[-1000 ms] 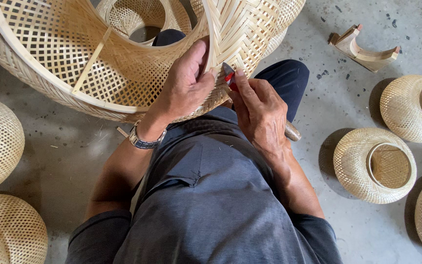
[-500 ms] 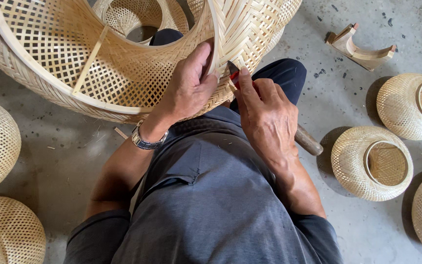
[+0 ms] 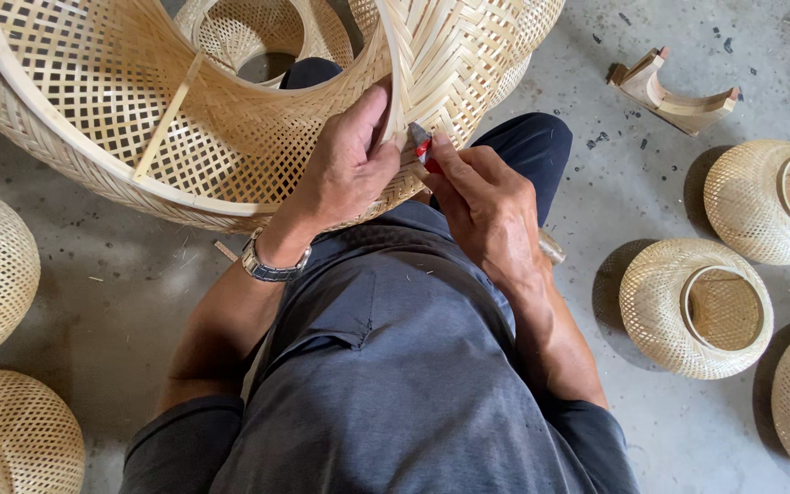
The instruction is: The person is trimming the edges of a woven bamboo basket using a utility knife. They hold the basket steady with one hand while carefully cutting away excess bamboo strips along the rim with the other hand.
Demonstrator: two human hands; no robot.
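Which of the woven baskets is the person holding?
The big open one on the lap: left hand grips its rim, right hand beside it. The smaller round baskets sit untouched on the floor.

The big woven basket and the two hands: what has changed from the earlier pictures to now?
Little changed. The right hand moved slightly up the rim of the big woven basket, bringing the small red-handled tool higher against the weave. The left hand kept its grip on the rim, thumb inside. The smaller baskets on the floor and the wooden piece stayed where they were.
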